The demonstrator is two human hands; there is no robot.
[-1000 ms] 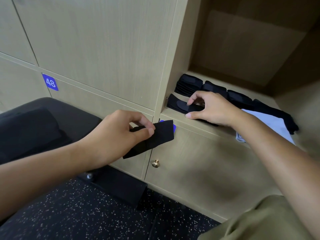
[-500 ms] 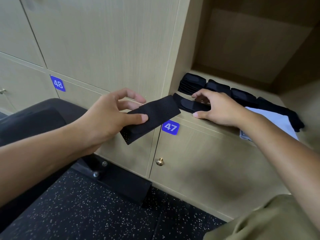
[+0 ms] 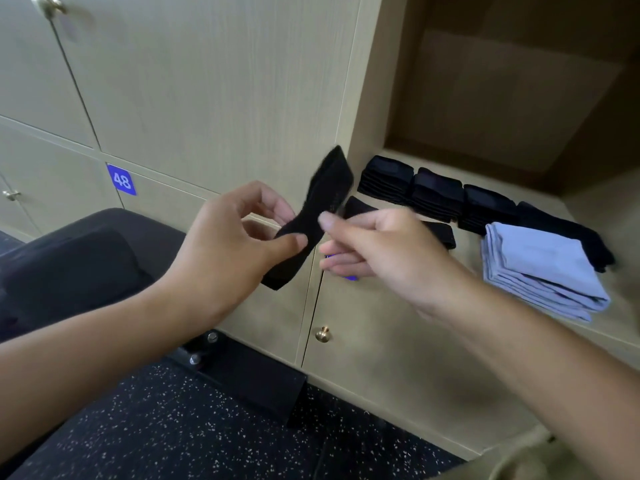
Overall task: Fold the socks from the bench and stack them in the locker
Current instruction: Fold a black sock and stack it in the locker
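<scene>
My left hand (image 3: 235,244) pinches a black sock (image 3: 329,181) near its middle, in front of the locker doors; the sock slants up to the right, its top end level with the shelf. My right hand (image 3: 381,247) meets the sock from the right, thumb and curled fingers closing on it, blurred. In the open locker (image 3: 502,98) three stacks of folded black socks (image 3: 438,195) stand in a row. A flat black sock (image 3: 440,233) lies in front of them, partly hidden by my right hand. The dark padded bench (image 3: 86,258) is at the left.
A folded light blue cloth (image 3: 543,268) lies at the shelf's front right, with a loose black sock (image 3: 568,233) behind it. Below are closed doors, a blue label 48 (image 3: 121,180) and a brass knob (image 3: 322,333). The bench foot (image 3: 242,372) stands on speckled black floor.
My right hand left the flat sock on the shelf and came to the sock in my left hand. My left hand lifted that sock up and to the right, turning it steeper.
</scene>
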